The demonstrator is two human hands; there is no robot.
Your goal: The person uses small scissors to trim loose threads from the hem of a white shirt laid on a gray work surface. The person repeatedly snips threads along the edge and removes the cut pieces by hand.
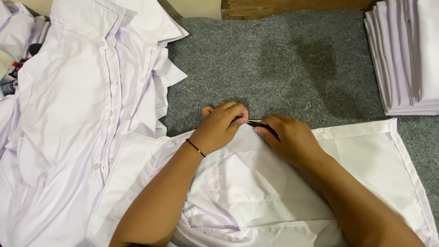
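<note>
White shirt (256,183) lies spread flat on the grey felt-covered desk (274,59), directly under the person, its hem edge running along the far side and out to the right. Both hands meet at that far edge. Left hand (222,126) is curled closed, fingertips pinching the fabric edge up into a small ridge; a thin black band sits on that wrist. Right hand (290,137) is closed around a small dark tool (257,123), likely thread snips, only the tip showing, pointed at the left fingertips and touching or just beside the pinched cloth. Cannot tell whether the blades are open.

Risks, judged from this layout:
- Tip sits very close to the left fingertips; a slip could nick a finger.
- Blade is right at the fabric edge; a bite too deep could cut the hem or seam instead of a loose thread.
- Fabric is bunched beneath the forearms near the person; pulling at the edge could drag or crease it.
- Loose thread bits (283,50) are scattered over the felt; they could cling to the white cloth.
- Pile of white button-front shirts (87,114) at left overlaps the working shirt's left side, so a tug may shift it.

Stack of folded white garments (404,55) sits far right, well apart from the hands.
</note>
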